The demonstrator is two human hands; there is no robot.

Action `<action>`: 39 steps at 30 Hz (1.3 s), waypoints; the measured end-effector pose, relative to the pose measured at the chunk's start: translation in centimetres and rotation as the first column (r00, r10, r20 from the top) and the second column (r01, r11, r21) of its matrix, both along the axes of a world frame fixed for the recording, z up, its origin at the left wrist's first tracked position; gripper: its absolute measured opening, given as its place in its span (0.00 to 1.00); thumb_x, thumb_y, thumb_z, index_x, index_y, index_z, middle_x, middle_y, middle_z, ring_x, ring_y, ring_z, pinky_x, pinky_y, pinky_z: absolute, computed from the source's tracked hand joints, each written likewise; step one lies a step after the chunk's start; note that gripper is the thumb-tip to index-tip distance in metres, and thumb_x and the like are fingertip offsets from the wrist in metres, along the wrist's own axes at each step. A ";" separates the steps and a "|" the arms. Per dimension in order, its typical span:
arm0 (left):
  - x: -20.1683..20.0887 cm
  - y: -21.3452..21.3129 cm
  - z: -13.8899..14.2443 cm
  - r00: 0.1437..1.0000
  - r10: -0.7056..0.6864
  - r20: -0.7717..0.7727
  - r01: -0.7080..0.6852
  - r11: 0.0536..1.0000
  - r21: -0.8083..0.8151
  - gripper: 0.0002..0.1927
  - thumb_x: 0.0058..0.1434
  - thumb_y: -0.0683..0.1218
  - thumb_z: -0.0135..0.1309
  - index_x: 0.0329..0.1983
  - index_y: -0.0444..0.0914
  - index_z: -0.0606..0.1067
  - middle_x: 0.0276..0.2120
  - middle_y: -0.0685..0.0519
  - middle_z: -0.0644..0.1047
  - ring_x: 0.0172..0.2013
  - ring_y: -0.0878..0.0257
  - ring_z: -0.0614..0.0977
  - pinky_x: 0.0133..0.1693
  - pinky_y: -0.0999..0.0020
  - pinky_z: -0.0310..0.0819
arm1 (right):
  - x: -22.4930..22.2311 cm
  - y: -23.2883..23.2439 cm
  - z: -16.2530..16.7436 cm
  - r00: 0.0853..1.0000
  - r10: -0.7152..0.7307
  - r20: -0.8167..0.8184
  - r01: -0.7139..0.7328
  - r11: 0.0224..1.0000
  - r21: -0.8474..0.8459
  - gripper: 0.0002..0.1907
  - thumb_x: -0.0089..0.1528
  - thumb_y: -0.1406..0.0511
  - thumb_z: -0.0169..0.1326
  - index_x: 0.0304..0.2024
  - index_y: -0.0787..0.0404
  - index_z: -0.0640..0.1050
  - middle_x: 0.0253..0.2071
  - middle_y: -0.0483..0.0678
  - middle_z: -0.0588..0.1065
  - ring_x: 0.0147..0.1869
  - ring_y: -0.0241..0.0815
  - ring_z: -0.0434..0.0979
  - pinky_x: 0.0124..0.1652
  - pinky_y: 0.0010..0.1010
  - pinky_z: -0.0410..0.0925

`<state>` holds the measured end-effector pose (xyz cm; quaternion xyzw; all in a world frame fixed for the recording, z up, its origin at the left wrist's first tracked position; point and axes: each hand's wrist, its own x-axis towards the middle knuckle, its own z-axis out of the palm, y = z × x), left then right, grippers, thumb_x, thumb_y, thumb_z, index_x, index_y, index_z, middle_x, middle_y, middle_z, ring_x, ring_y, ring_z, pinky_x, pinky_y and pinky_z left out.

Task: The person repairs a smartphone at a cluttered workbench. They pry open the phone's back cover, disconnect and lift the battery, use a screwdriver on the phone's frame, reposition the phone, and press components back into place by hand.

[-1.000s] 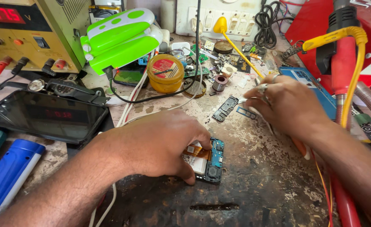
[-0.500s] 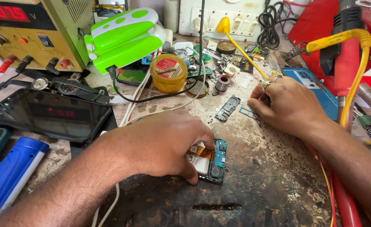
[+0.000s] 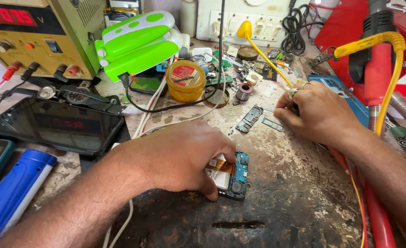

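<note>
Opened phone (image 3: 236, 177) under L hand (image 3: 180, 158) grip

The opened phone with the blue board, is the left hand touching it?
Touching. The head view shows the left hand lying over the opened phone, thumb pressed on its near edge.

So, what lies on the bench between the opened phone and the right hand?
In the head view, a small dark metal frame and a blue tray lie between the opened phone and the right hand.
</note>
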<state>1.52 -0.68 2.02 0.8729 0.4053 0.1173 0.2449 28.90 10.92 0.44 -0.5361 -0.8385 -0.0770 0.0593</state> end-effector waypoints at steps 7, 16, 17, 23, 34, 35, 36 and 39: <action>-0.1 0.1 -0.2 1.000 -0.005 -0.003 0.005 1.000 0.007 0.28 0.35 0.51 0.72 0.44 0.47 0.82 0.38 0.54 0.81 0.48 0.54 0.78 0.49 0.58 0.71 | 1.2 1.3 -0.3 0.952 0.285 -0.113 -0.269 0.953 0.137 0.14 0.59 0.61 0.60 0.48 0.50 0.85 0.36 0.51 0.81 0.46 0.53 0.77 0.46 0.45 0.71; 0.0 0.2 -0.2 1.000 -0.013 0.003 0.013 1.000 0.005 0.28 0.36 0.51 0.72 0.44 0.47 0.82 0.38 0.53 0.81 0.48 0.54 0.78 0.49 0.58 0.71 | 2.3 3.3 -0.4 0.905 0.415 -0.097 -0.421 0.905 -0.057 0.23 0.56 0.63 0.65 0.55 0.45 0.83 0.36 0.52 0.74 0.42 0.51 0.75 0.42 0.42 0.69; 0.0 0.2 -0.1 1.000 -0.012 -0.001 0.012 1.000 0.001 0.28 0.36 0.51 0.72 0.45 0.47 0.82 0.38 0.53 0.81 0.48 0.54 0.78 0.49 0.58 0.71 | 2.3 3.3 -0.5 0.902 0.423 -0.089 -0.428 0.903 -0.046 0.23 0.56 0.64 0.66 0.55 0.46 0.83 0.36 0.52 0.74 0.42 0.52 0.74 0.42 0.42 0.68; 0.0 0.2 0.0 0.999 0.006 -0.032 -0.006 1.000 -0.006 0.30 0.36 0.52 0.72 0.46 0.47 0.81 0.39 0.53 0.81 0.48 0.54 0.79 0.49 0.57 0.72 | 1.8 2.8 0.2 0.896 0.397 -0.199 -0.413 0.910 -0.043 0.20 0.54 0.63 0.65 0.49 0.54 0.80 0.35 0.51 0.77 0.40 0.46 0.77 0.39 0.39 0.69; 0.0 0.1 -0.6 1.000 0.007 0.009 -0.007 0.997 0.073 0.30 0.35 0.52 0.73 0.45 0.45 0.82 0.41 0.54 0.80 0.50 0.53 0.77 0.50 0.57 0.70 | -1.1 -3.1 2.6 0.925 0.220 -0.310 -0.263 0.959 -0.104 0.11 0.59 0.60 0.63 0.42 0.57 0.83 0.26 0.44 0.82 0.28 0.30 0.79 0.30 0.29 0.72; 0.0 0.1 -0.6 1.000 0.012 0.011 -0.012 0.998 0.066 0.30 0.35 0.52 0.73 0.46 0.46 0.81 0.41 0.54 0.80 0.50 0.53 0.77 0.50 0.57 0.70 | -1.4 -3.7 2.3 0.901 0.235 -0.365 -0.305 0.941 -0.148 0.11 0.58 0.61 0.63 0.42 0.55 0.84 0.27 0.43 0.82 0.28 0.28 0.79 0.30 0.27 0.73; 0.0 0.1 -0.6 1.000 0.015 0.016 -0.016 0.998 0.069 0.30 0.35 0.52 0.73 0.46 0.45 0.81 0.41 0.54 0.80 0.50 0.53 0.77 0.50 0.57 0.70 | -1.6 -4.4 1.7 0.873 0.246 -0.420 -0.349 0.918 -0.189 0.11 0.58 0.62 0.62 0.42 0.54 0.85 0.27 0.41 0.82 0.28 0.27 0.79 0.29 0.25 0.74; 0.0 0.1 -0.7 1.000 0.018 0.023 -0.020 0.997 0.076 0.30 0.35 0.52 0.73 0.46 0.45 0.81 0.41 0.53 0.79 0.50 0.53 0.77 0.50 0.57 0.70 | -1.7 -6.2 0.3 0.847 0.208 -0.490 -0.384 0.876 -0.293 0.15 0.57 0.63 0.64 0.47 0.53 0.86 0.28 0.39 0.83 0.29 0.25 0.81 0.31 0.21 0.76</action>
